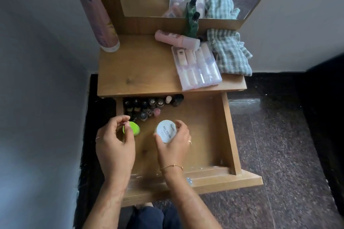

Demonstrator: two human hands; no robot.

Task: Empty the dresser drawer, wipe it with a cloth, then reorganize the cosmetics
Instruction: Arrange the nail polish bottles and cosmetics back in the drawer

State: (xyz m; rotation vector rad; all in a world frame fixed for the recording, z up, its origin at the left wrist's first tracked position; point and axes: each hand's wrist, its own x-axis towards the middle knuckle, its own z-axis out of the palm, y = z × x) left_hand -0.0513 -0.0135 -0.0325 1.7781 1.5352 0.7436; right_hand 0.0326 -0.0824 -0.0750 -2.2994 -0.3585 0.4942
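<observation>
Restocking step, judged: right hand (174,140) gripped white jar (166,131), left hand (115,139) pinched green jar (132,129) over drawer (226,132); next, set both beside nail polish bottles (149,107) at far left.

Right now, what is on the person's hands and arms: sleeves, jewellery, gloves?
No gloves or sleeves in view; both forearms are bare. The left hand wears a thin ring. The right hand wears a ring, and a thin gold bracelet with a small bead circles that wrist.

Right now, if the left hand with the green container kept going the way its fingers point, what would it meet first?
Probably the cluster of nail polish bottles at the drawer's back left, just beyond the left hand and green container; depth is unclear.
</observation>
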